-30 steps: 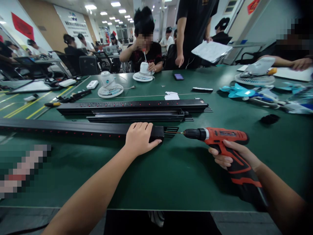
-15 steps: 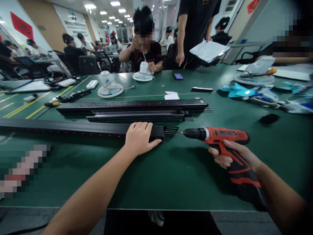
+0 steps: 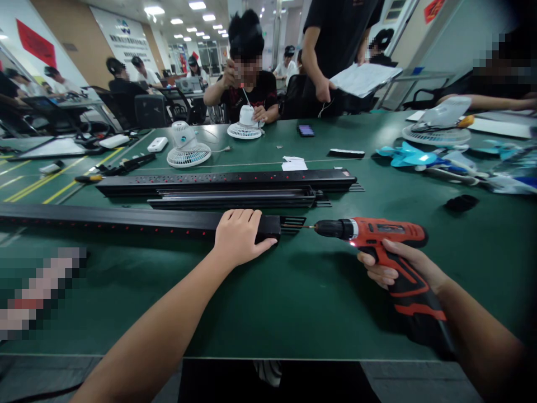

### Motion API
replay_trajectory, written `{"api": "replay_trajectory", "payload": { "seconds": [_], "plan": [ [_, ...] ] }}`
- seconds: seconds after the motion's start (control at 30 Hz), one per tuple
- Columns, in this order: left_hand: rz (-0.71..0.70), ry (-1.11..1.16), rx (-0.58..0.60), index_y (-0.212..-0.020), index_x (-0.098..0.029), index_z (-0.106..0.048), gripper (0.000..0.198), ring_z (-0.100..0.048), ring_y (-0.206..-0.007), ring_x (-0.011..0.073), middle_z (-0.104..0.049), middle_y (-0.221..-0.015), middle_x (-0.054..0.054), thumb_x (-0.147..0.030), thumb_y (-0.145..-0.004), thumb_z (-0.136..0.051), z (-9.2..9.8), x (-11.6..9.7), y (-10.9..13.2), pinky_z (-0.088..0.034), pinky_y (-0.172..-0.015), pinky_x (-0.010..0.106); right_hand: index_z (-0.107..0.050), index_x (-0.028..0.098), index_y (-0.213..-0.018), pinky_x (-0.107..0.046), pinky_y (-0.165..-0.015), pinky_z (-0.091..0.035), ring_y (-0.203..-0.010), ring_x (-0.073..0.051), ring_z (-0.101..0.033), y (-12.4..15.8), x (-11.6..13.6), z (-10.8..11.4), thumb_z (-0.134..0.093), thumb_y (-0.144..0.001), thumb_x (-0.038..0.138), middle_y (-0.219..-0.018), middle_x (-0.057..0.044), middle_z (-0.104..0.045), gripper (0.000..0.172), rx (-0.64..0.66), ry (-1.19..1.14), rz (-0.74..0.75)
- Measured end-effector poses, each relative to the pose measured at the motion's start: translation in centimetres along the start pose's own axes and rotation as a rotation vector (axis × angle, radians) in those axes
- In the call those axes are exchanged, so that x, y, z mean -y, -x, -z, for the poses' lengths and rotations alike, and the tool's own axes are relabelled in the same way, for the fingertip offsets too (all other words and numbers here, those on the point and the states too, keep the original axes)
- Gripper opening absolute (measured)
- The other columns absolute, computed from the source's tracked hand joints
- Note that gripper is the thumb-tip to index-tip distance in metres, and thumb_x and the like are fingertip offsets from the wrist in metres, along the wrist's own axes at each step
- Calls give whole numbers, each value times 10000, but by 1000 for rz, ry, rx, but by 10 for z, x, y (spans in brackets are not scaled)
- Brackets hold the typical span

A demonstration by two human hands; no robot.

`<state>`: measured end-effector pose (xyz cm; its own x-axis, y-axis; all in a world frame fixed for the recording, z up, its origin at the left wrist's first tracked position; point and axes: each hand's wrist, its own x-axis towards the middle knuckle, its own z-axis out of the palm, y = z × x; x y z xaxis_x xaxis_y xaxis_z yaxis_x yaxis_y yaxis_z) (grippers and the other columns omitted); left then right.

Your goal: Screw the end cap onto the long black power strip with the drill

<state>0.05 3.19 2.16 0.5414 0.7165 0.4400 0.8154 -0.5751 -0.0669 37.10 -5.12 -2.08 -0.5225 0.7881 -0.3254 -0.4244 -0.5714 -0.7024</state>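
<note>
A long black power strip (image 3: 126, 219) lies across the green table (image 3: 293, 302) in front of me. My left hand (image 3: 239, 235) is clamped over its right end, fingers curled over the top and thumb on the near side. My right hand (image 3: 398, 268) grips a red and black cordless drill (image 3: 377, 238) by the handle. The drill lies level, its bit pointing left into the strip's ribbed end piece (image 3: 292, 225). A small light glows under the drill's chuck.
Two more black strips (image 3: 226, 187) lie parallel just behind. Farther back stand small white fans (image 3: 187, 146), a phone (image 3: 306, 131) and paper scraps (image 3: 294, 164). Blue plastic parts (image 3: 419, 158) and another fan lie at right. Other people sit and stand at the far side.
My hands, the strip and the drill stay where they were. The drill's small work light has come on. The standing person across the table has moved the paper.
</note>
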Motion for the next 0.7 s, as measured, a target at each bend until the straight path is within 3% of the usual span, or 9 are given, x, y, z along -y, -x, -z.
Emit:
{"api": "replay_trajectory", "payload": {
  "seconds": [0.7],
  "plan": [
    [-2,6,-6,-1165,-167,-599,577,-612,-993,305,-680,-1054,120,-647,-847,-547,0,0,0,-418,-921,449,-657,135,-852,-210,-497,-452,-482,-112,-372,0,1,-2,-557,-889,511,-523,30,-397,391,-9,-5,-10]
  ]
}}
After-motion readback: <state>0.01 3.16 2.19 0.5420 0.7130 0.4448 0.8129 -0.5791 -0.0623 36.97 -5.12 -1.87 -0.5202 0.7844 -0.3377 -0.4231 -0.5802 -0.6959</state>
